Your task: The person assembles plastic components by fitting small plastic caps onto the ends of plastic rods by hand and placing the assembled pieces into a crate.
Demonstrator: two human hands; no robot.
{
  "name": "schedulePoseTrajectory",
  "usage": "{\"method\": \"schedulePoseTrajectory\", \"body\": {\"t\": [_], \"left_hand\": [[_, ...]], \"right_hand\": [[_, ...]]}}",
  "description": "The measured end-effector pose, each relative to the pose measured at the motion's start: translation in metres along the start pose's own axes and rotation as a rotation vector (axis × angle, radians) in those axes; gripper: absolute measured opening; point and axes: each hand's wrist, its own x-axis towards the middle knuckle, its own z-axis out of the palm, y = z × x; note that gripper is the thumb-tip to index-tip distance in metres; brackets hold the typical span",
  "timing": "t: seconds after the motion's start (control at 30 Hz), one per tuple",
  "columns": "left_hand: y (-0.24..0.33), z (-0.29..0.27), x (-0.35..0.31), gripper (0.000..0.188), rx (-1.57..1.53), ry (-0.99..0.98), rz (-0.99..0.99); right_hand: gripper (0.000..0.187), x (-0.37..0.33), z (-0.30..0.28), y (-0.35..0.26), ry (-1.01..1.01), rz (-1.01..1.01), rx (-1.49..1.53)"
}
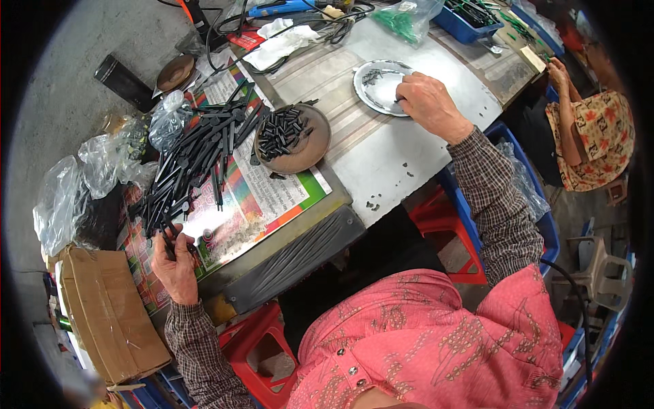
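Note:
Near the table's left front corner, my left hand (175, 269) is closed on a slim black plastic piece, at the lower end of a heap of long black plastic pieces (197, 153). My right hand (434, 105) reaches to the right rim of a white plate (364, 92) that carries small dark bits. Its fingers are pinched together; a speck of dark shows at the tips, too little to name. Between the hands, a round brown dish (310, 146) holds many short black cylinders (283, 131), resting partly on a colourful printed sheet (272, 198).
Clear plastic bags (61, 204) and a cardboard box (112, 313) stand at the left. Cables (334, 27) and a blue-handled tool (279, 8) lie at the back. A blue bin (470, 24) holds parts at the far right, where another person (589, 129) sits. Red stools (449, 232) stand below.

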Motion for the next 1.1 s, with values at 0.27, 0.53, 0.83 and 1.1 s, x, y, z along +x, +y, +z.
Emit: {"method": "schedulePoseTrajectory", "body": {"t": [0.27,0.53,0.83,1.1], "left_hand": [[0.017,0.007,-0.015,0.014,0.014,0.019,0.074],[0.050,0.015,-0.043,0.014,-0.134,-0.003,0.008],[0.080,0.040,-0.085,0.011,-0.146,-0.108,-0.058],[0.085,0.080,-0.114,0.016,-0.265,-0.164,-0.093]], "right_hand": [[0.008,0.009,-0.008,0.008,-0.111,0.115,0.106],[0.012,-0.010,-0.012,0.006,0.067,0.167,0.240],[0.009,-0.024,-0.042,-0.059,0.087,0.263,0.727],[0.013,-0.036,-0.062,-0.143,-0.060,0.102,1.139]]}}
